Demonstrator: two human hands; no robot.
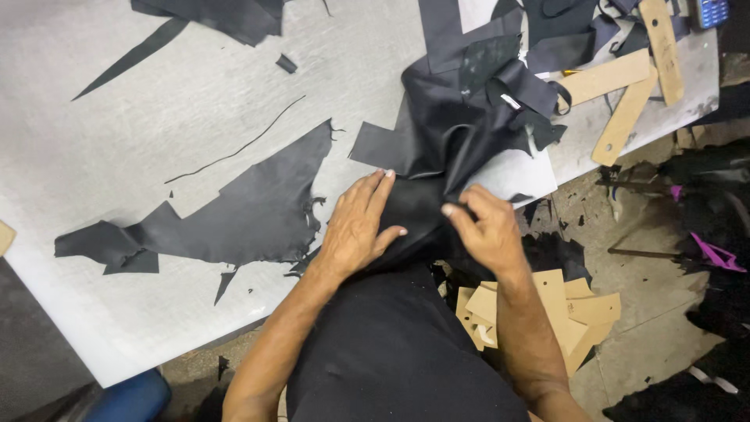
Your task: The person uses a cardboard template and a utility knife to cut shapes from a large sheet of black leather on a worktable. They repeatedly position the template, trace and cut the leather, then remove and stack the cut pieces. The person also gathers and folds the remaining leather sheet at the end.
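Nearest the body, both hands work a dark leather piece that hangs over the near edge of the grey table. The left hand lies flat on it, fingers spread and pressing down, while the right hand pinches a fold of it between thumb and fingertips and lifts it a little. Because the bundle sits half off the table edge, it could slide toward the lap if the left hand's pressure eases, and the pinched fold could crease or stretch if it is pulled against the weight of the heap behind it. Below the right arm a stack of cardboard patterns lies on the floor among black scraps, where a dropped piece would pick up dust. To the left, near the table's front edge, a large ragged offcut lies flat, well apart from the hands; its torn fringe could snag if the bundle is dragged that way. Farther back, the heap climbs toward the far right corner, where wooden strips rest partly on it and could be tugged off. At the far left edge more dark scraps lie loose.
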